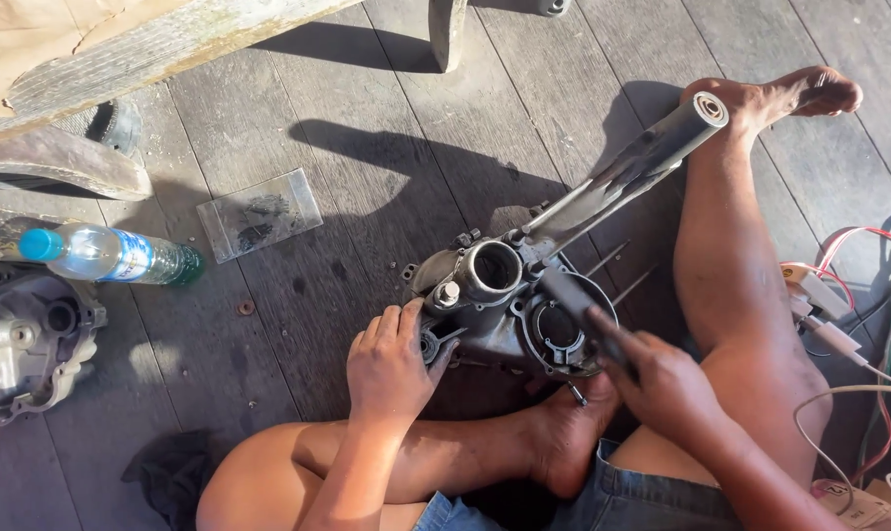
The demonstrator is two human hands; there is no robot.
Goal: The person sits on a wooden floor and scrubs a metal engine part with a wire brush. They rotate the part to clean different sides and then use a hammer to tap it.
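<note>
Person sits on wooden plank floor (386, 167), legs around a grey metal engine casing (504, 305) that lies on the floor in front of the knees. Left hand (391, 364) rests on near-left edge of the casing, fingers (411, 320) spread apart and curled over the rim, pressing it down, not wrapped round anything. Right hand (666, 388) at near-right of the casing, fingers clamped on a dark flat tool (578, 310) whose far end lies over the round opening on the casing's right side; kind of tool too blurred to tell. Long grey arm (632, 167) of the casing runs up-right from it, ending beside the person's foot (789, 93). Thin studs stick out on the casing's right.

Left of the casing, well apart: clear plastic bag (258, 213) with small dark parts, flat on the floor; farther left a plastic bottle with blue cap (111, 256) lying on its side; beyond that a second engine part (28, 344) at the frame edge. Small washer (246, 308) on the floor between the bag and the casing. Right of the casing, past the leg: tangle of red, white and green wires (858, 295). Weathered wooden plank (150, 49) far up-left of the casing.
</note>
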